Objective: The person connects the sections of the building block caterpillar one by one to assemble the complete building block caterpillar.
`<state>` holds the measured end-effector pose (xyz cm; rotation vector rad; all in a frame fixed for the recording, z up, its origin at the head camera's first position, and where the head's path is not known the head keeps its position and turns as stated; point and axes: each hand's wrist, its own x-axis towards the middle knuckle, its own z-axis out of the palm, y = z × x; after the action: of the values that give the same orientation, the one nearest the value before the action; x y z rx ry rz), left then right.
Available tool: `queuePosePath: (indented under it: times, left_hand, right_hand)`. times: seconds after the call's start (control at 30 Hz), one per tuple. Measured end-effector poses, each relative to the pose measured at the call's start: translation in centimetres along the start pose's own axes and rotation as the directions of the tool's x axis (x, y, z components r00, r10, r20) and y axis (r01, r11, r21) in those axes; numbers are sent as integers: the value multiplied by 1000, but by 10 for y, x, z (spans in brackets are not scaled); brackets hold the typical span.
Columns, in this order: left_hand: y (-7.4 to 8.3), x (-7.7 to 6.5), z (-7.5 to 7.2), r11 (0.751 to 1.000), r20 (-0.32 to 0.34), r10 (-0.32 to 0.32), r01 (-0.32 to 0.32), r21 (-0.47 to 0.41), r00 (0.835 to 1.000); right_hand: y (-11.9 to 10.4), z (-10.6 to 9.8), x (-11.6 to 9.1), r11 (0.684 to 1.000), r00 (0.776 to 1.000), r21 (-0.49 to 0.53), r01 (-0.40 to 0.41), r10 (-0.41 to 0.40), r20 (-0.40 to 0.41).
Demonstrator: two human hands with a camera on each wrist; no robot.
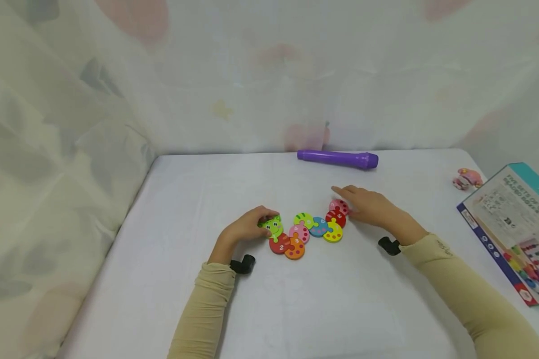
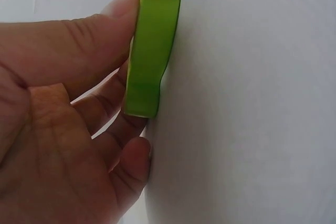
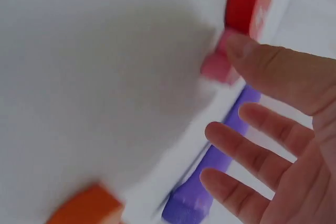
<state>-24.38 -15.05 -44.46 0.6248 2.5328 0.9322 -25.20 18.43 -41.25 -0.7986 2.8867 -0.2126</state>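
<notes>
A wooden number caterpillar puzzle lies in a wavy chain of bright round pieces on the white table. At its left end my left hand pinches the green smiling head piece, thumb on one edge and fingers behind. The red piece marked 2 joins that head. At the other end my right hand has its thumb against the pink tail piece, while its other fingers extend loosely apart. A red piece adjoins the tail.
Behind the puzzle lies a purple microphone-shaped toy near the table's back edge. A small pink toy sits at the back right. Closer on the right stands a printed toy box. Patterned curtains hang around the table.
</notes>
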Motion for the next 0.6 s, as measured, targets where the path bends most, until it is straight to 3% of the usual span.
queuePosePath:
  times: [0.2,0.4,0.6]
  left_hand:
    - [1,0,-1,1000,-4,-5,5,5,1000]
    - [1,-1,-2,1000,-14,-12,12,-1,1000]
    - [0,0,0,1000,-6,12,-12,-5,1000]
  right_hand:
    - [23,-10,-26,985,987,62,-160,160,2]
    - [40,-8,-48,952,954,82,-295,290,72]
    - [47,0,-61,939,938,41,-342,339,68]
